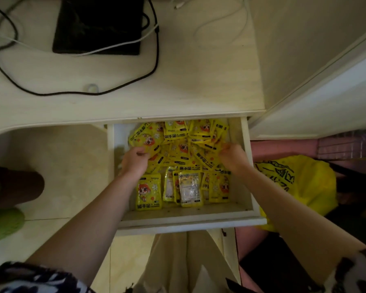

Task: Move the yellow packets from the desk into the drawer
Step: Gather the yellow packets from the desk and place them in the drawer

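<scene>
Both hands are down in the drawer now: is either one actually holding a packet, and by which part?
Left hand pinches a yellow packet at its near edge. Right hand has curled fingers on the pile; what it holds cannot be told.

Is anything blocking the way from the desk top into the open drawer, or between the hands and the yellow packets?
Nothing visible does. The pale wooden drawer is pulled open, and the left hand and right hand already touch the yellow printed packets inside it.
</scene>
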`<act>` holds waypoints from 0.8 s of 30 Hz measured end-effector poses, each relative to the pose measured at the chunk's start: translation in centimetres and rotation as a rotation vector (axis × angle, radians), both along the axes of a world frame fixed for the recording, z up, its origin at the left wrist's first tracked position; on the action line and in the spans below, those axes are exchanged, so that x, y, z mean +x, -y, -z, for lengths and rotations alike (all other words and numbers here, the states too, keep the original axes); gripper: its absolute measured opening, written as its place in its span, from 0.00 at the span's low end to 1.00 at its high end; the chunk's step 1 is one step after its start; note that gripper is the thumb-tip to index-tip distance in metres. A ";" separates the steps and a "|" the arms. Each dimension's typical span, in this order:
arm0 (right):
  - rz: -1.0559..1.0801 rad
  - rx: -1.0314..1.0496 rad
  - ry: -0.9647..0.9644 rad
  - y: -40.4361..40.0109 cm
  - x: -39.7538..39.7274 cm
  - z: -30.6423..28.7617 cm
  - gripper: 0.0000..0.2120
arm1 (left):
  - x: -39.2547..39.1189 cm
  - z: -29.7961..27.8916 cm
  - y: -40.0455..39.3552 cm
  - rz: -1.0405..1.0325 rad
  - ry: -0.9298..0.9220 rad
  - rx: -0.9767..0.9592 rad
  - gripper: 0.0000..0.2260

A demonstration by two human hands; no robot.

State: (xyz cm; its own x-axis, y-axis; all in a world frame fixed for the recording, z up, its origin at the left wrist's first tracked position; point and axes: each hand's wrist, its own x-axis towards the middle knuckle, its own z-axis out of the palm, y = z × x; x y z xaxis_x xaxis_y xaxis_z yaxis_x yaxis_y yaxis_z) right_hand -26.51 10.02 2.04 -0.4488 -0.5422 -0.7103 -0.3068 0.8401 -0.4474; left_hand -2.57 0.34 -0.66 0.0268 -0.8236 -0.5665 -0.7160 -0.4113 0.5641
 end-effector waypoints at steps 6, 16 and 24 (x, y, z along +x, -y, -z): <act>-0.177 -0.081 -0.012 -3.7 3.3 -3.0 0.14 | 2.3 -3.9 -5.0 0.112 0.011 -0.054 0.13; -0.545 -0.181 -0.041 -6.7 11.2 -6.2 0.15 | 8.0 -9.0 -13.7 0.043 0.018 -0.223 0.12; -0.854 -0.202 -0.053 -6.2 19.5 -7.9 0.15 | 15.1 -9.7 -19.7 -0.220 0.101 -0.249 0.11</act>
